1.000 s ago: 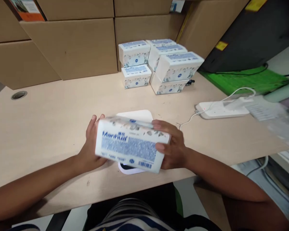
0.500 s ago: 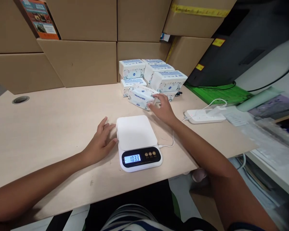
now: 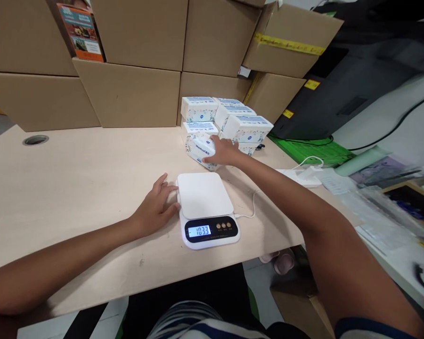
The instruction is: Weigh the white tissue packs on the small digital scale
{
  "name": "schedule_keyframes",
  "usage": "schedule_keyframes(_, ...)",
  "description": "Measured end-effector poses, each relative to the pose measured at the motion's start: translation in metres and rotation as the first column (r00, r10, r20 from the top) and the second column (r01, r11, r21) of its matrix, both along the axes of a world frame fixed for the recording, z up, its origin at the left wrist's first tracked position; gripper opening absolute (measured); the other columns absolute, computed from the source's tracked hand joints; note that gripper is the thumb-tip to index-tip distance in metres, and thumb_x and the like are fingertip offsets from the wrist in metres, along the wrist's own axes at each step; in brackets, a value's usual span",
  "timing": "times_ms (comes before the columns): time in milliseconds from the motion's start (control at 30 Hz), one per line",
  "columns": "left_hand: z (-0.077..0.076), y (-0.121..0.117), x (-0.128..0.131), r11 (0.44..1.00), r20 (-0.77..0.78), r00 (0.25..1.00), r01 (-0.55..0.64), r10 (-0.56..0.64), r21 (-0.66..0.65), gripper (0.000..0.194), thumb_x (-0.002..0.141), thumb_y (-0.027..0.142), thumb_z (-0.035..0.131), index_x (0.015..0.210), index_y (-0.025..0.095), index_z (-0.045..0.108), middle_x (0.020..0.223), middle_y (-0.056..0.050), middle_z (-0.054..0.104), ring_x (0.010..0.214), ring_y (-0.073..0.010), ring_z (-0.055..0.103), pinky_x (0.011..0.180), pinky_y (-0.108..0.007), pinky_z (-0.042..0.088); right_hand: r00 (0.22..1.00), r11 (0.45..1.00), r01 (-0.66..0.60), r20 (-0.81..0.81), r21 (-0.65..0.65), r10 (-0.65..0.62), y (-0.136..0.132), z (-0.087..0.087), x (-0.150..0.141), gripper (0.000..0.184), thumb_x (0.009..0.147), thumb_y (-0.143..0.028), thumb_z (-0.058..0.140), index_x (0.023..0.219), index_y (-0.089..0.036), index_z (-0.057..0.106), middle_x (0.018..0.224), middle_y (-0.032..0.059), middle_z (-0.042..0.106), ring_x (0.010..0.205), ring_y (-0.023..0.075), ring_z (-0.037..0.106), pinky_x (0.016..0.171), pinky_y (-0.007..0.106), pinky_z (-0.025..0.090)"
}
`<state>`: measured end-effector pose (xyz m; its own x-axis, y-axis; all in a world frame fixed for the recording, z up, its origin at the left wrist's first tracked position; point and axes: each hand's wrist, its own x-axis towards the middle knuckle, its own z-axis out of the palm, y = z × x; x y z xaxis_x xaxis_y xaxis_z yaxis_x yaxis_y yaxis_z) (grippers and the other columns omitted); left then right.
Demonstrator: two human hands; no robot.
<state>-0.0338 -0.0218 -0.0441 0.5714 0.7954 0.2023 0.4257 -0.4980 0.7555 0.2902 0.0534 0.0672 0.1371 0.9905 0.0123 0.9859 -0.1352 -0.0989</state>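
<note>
At the front of a stack of tissue packs (image 3: 249, 129), my right hand (image 3: 223, 151) grips a white tissue pack (image 3: 199, 148) with a floral print and blue lettering. The thumb lies on the pack's front face and the fingers reach over its top; part of the pack is hidden by the hand. Nearer to me is a white digital scale (image 3: 205, 195), its plate bare and its lit display reading 103.3. My left hand (image 3: 156, 205) rests at the scale's left edge, fingers apart, fingertips touching or almost touching it.
Large cardboard boxes (image 3: 141, 96) form a wall behind the table (image 3: 92, 174). A white power strip (image 3: 300, 177) lies right of my forearm, and a thin white cable (image 3: 251, 207) runs to the scale. A green board (image 3: 304, 149) and a dark machine (image 3: 339, 94) stand at the back right.
The tissue pack was in both hands above the scale. My right hand carried it back to the stack's front, while my left hand let go and came to the scale's left edge.
</note>
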Motion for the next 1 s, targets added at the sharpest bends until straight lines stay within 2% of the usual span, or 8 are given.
schedule_keyframes(133,0.005,-0.005,0.002,0.999,-0.005,1.0,-0.02,0.02,0.025,0.06,0.108,0.074,0.065,0.152,0.033,0.065,0.199,-0.011,0.012,0.182,-0.0549,0.021,0.137,-0.088,0.036,0.998,0.998,-0.064,-0.007,0.005,0.064,0.002,0.007,-0.007,0.101,0.091,-0.044,0.086,0.174,-0.019,0.035,0.169,0.03,0.061,0.154,0.0524,0.06,0.132,0.072,0.042)
schedule_keyframes(300,0.011,-0.008,0.002,1.0,-0.019,1.0,0.006,-0.005,0.027,0.062,0.108,0.074,0.064,0.154,0.033,0.063,0.198,-0.013,0.013,0.183,-0.0549,0.017,0.138,-0.088,0.033,0.894,0.841,-0.43,0.028,0.328,0.446,0.025,0.052,-0.004,0.09,0.093,-0.026,0.082,0.174,-0.021,0.043,0.181,0.0149,0.053,0.176,0.0449,0.033,0.145,0.08,-0.012)
schedule_keyframes(400,0.008,-0.006,0.002,0.999,-0.002,1.0,0.008,-0.008,0.031,0.063,0.107,0.075,0.064,0.154,0.034,0.063,0.198,-0.011,0.012,0.182,-0.0552,0.02,0.138,-0.088,0.034,0.91,0.801,-0.338,-0.044,0.494,0.411,0.049,0.068,-0.006,0.085,0.102,-0.024,0.077,0.178,-0.021,0.039,0.19,0.0093,0.044,0.183,0.0348,0.019,0.145,0.07,-0.021)
schedule_keyframes(533,0.0,-0.004,0.002,0.999,-0.004,1.0,0.003,-0.003,0.054,0.064,0.108,0.076,0.061,0.155,0.033,0.062,0.198,-0.012,0.011,0.182,-0.0547,0.02,0.14,-0.087,0.033,0.968,0.879,-0.175,-0.083,0.444,0.235,0.076,0.048,-0.015,0.078,0.099,-0.023,0.075,0.17,-0.01,0.049,0.191,0.0203,0.04,0.186,0.0432,0.009,0.143,0.074,-0.016)
schedule_keyframes(633,-0.002,-0.004,0.001,0.999,0.014,1.0,0.004,-0.004,0.042,0.068,0.109,0.075,0.062,0.161,0.031,0.057,0.198,-0.015,0.011,0.179,-0.0541,0.03,0.139,-0.083,0.039,0.994,0.972,-0.081,-0.056,0.221,0.096,0.091,0.023,-0.016,0.098,0.086,-0.012,0.076,0.177,-0.007,0.04,0.195,0.0295,0.024,0.185,0.0525,0.006,0.14,0.088,-0.008)
schedule_keyframes(733,-0.001,-0.006,0.0,1.0,0.044,0.999,0.012,-0.013,0.023,0.076,0.108,0.074,0.065,0.169,0.032,0.047,0.198,-0.016,0.011,0.174,-0.0513,0.042,0.137,-0.078,0.046,0.996,0.983,-0.082,-0.014,0.163,0.085,0.103,0.009,-0.01,0.108,0.084,-0.009,0.073,0.183,-0.012,0.03,0.196,0.029,0.017,0.185,0.0526,0.006,0.138,0.091,-0.009)
schedule_keyframes(867,0.0,-0.007,-0.001,1.0,0.038,0.999,0.004,-0.004,0.016,0.079,0.108,0.074,0.064,0.171,0.033,0.042,0.198,-0.018,0.011,0.167,-0.051,0.053,0.131,-0.077,0.053,0.995,0.983,-0.101,0.026,0.152,0.098,0.109,0.009,-0.003,0.106,0.087,-0.007,0.066,0.185,-0.013,0.024,0.196,0.0267,0.019,0.185,0.0495,0.007,0.141,0.087,-0.006)
schedule_keyframes(1000,0.003,-0.008,-0.002,1.0,0.002,1.0,-0.003,0.003,-0.002,0.077,0.11,0.074,0.061,0.171,0.032,0.041,0.198,-0.018,0.009,0.156,-0.0482,0.064,0.124,-0.077,0.058,0.997,0.99,-0.069,-0.016,0.125,0.071,0.113,0.034,0.006,0.086,0.096,-0.008,0.06,0.179,-0.018,0.041,0.188,0.0209,0.041,0.18,0.0436,0.031,0.146,0.081,0.008)
